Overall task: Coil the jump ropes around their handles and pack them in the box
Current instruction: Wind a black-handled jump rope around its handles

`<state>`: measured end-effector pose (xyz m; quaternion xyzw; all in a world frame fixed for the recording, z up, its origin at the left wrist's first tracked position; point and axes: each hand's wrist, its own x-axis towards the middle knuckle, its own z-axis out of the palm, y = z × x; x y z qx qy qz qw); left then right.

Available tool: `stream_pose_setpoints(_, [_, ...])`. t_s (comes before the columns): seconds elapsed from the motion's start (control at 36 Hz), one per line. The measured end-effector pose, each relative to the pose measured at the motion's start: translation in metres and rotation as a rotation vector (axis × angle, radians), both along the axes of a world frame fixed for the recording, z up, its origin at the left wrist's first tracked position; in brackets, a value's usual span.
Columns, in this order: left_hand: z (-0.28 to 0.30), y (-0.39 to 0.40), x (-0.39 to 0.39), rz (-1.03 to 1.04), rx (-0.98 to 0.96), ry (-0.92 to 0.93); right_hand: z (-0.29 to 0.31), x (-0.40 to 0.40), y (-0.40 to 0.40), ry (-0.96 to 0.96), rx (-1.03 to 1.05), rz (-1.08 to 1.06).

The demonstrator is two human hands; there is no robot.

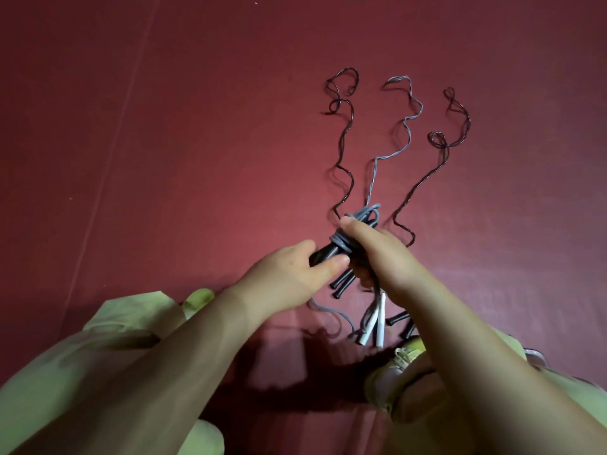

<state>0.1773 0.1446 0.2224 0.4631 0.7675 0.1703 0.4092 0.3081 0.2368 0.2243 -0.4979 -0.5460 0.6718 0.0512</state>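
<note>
A jump rope with black handles (341,284) and a grey cord (366,215) is held above the dark red floor. Several turns of grey cord wrap the handles. My left hand (295,274) pinches the handles' upper end between thumb and fingers. My right hand (377,254) grips the coiled cord, and a loose grey tail (328,313) hangs below. On the floor lie a white-handled rope (374,326) with a pale cord (407,123), a dark cord (343,142) at left and another dark cord (440,159) at right with black handles (399,318). No box is in view.
The dark red floor mat (164,159) stretches away to the left and far side. My knees in pale green trousers (108,339) fill the bottom left, and a shoe (400,362) sits near the lower right by the handles on the floor.
</note>
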Motion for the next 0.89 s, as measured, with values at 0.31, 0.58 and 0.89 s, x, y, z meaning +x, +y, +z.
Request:
stream_pose_setpoints(0.31, [0.014,-0.008,-0.014,0.028,-0.315,-1.371,-0.001,-0.006,0.001,0.738,-0.279,-0.095])
stream_pose_setpoints(0.58, [0.012,-0.011,-0.020,0.072,-0.362,-1.525,0.000,-0.009,0.003,0.670,-0.375,0.035])
stream_pose_setpoints(0.89, [0.005,-0.011,-0.013,0.237,-0.285,-0.924,-0.008,-0.009,-0.002,0.186,-0.099,0.115])
